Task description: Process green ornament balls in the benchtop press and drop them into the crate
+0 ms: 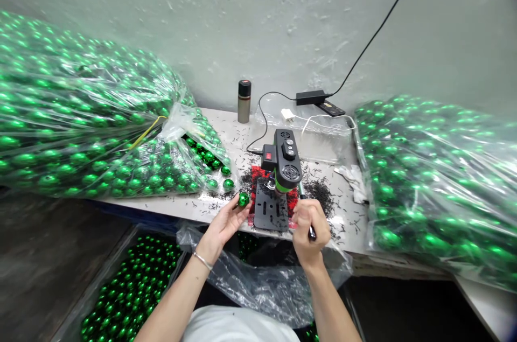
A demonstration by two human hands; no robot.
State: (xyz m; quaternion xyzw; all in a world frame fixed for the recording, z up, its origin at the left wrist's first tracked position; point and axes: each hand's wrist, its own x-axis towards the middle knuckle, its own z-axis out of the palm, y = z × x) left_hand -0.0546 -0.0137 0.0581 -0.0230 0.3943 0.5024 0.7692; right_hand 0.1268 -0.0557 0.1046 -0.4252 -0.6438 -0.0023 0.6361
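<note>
A shiny green ball (243, 199) rests at the fingertips of my left hand (229, 219), beside the left edge of a small black machine (288, 156). My right hand (311, 226) is wrapped round a black-ended lever (312, 233) at the machine's right side. The machine has a slotted black base plate (271, 213) on a red mat (258, 174), and its upper body overhangs the plate. Dark scraps (319, 194) lie around it. More green balls (228, 184) sit to the left, at the mouth of a clear bag.
Large clear bags of green balls stand left (92, 132) and right (428, 180). Behind are a bottle (244, 102), a power adapter (311, 97), cables and a clear tray (323, 151). Below the table edge are a container of green balls (133, 288) and loose plastic sheeting (266, 283).
</note>
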